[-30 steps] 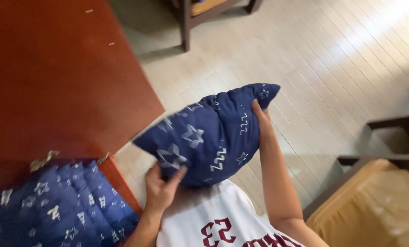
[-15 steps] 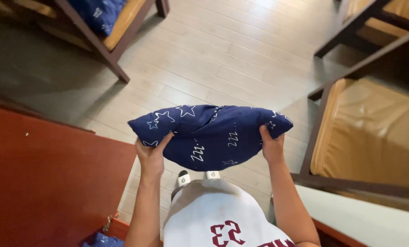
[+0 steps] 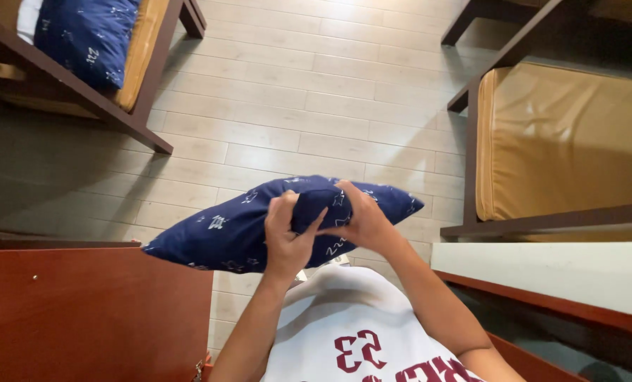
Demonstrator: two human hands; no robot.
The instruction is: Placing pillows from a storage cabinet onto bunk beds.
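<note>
A navy blue cushion (image 3: 224, 230) with white star and zigzag prints is held in front of my chest, lying roughly flat above the floor. My left hand (image 3: 287, 233) grips its near edge at the middle, fingers curled over the fabric. My right hand (image 3: 362, 219) pinches the same edge right beside it, the two hands touching. The cushion's corners stick out to the left and right of my hands.
A wooden chair with a tan seat cushion (image 3: 570, 134) stands at the right. Another wooden chair (image 3: 103, 106) at the top left carries a second blue cushion (image 3: 86, 35). A red-brown table top (image 3: 89, 311) sits at the lower left, and a white ledge (image 3: 556, 272) at the lower right.
Both hands slid from the cushion's two ends to its middle and now grip side by side. The view tipped slightly, bringing the right chair closer.
</note>
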